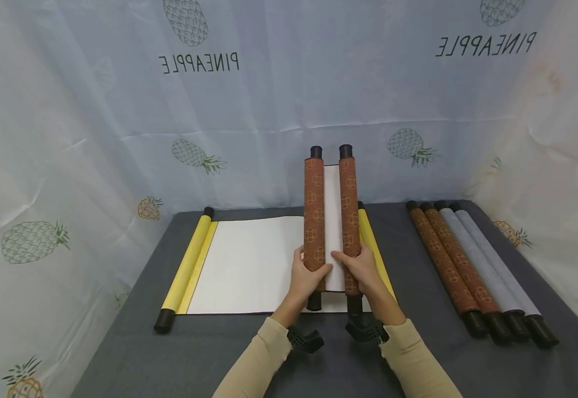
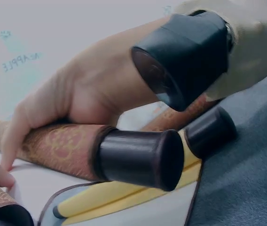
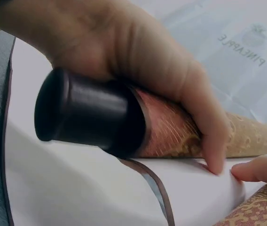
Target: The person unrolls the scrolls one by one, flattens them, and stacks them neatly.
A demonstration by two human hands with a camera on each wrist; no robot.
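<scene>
Both hands hold a brown flower-patterned hanging scroll, raised upright over the table in the head view. My left hand (image 1: 302,282) grips its left roll (image 1: 314,215), thumb toward the middle. The right roll (image 1: 348,207) is in the grasp of my right hand (image 1: 365,269). Between the rolls shows a narrow strip of white paper (image 1: 333,221). Black knobs cap the roll ends; the left wrist view shows one knob (image 2: 140,157) close up, the right wrist view another (image 3: 84,110). Beneath lies a spread yellow-edged scroll (image 1: 249,265), partly covered by the held one.
The yellow scroll's left roller (image 1: 186,271) and right roller (image 1: 377,249) lie on the dark grey table (image 1: 204,354). To the right, brown rolled scrolls (image 1: 448,265) and pale grey ones (image 1: 498,271) lie side by side. A pineapple-print curtain (image 1: 279,99) hangs behind.
</scene>
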